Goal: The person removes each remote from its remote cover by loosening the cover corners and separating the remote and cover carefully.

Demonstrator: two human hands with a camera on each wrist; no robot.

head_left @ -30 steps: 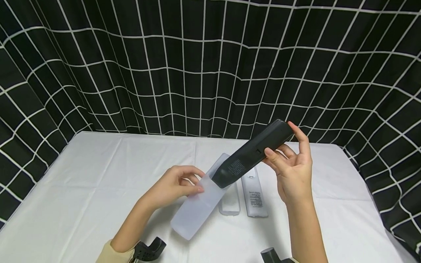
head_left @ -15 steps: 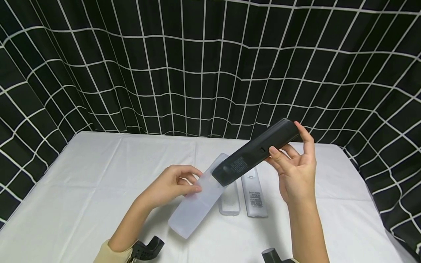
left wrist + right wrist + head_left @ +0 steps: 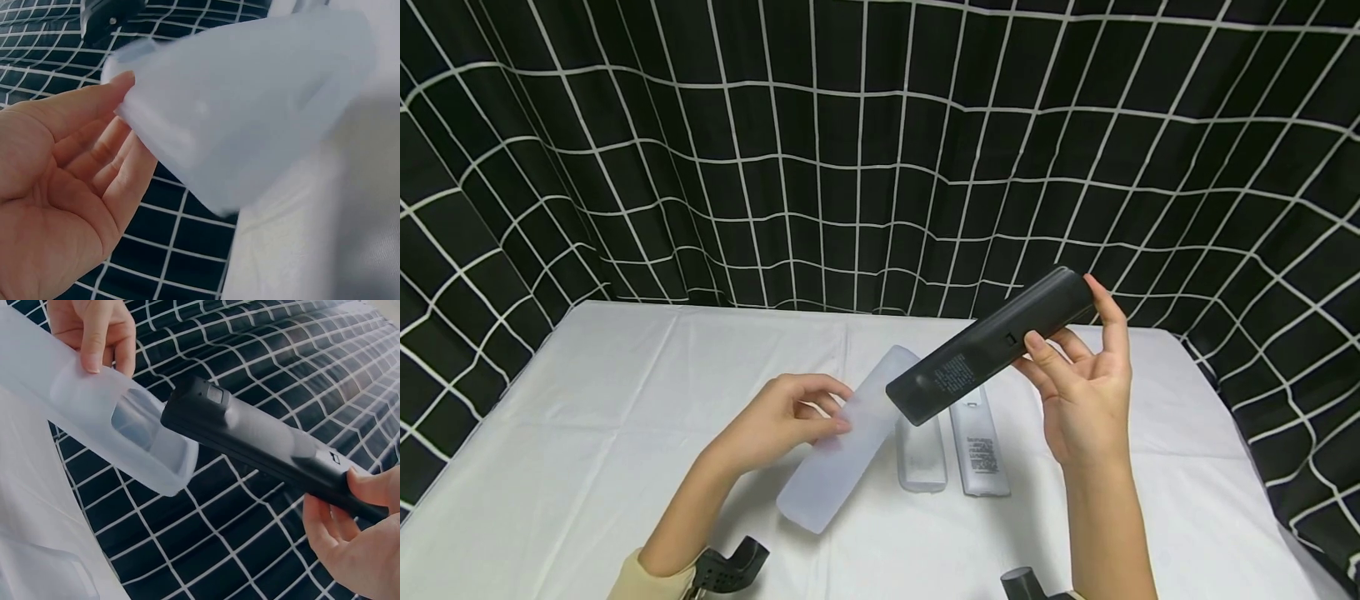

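Over at 9 o'clock, your left hand (image 3: 781, 425) has the frosted cover (image 3: 829, 483) pinched between thumb and fingertips, the palm otherwise loose. You've got it by the edge partway along, presumably so the open end stays clear and the soft walls aren't crushed. It hangs tilted above the white tablecloth (image 3: 587, 483), running from 7 o'clock up to 1 o'clock.

Move right, and at 6 o'clock a pale remote (image 3: 921, 458) lies flat, apparently in a clear cover of its own; just beside it, towards 5 o'clock, sits the labelled remote (image 3: 981, 446), printed back up. Both look set aside, leaving your hands room above.

And here's your right hand (image 3: 1084, 385) at 3 o'clock, thumb and fingers closed on the upper part of the black remote (image 3: 985, 350), one finger reaching to its far end, probably to steady the tilt. The remote slants from 8 o'clock to 2 o'clock, its low end free beside the cover's opening; whether they touch, you can't tell.

What's changed from a second ago? That low end seemed tucked into the opening; now it shows whole. Your right hand has slid towards 3 o'clock, your left a little towards 9, and the two lying remotes haven't budged.
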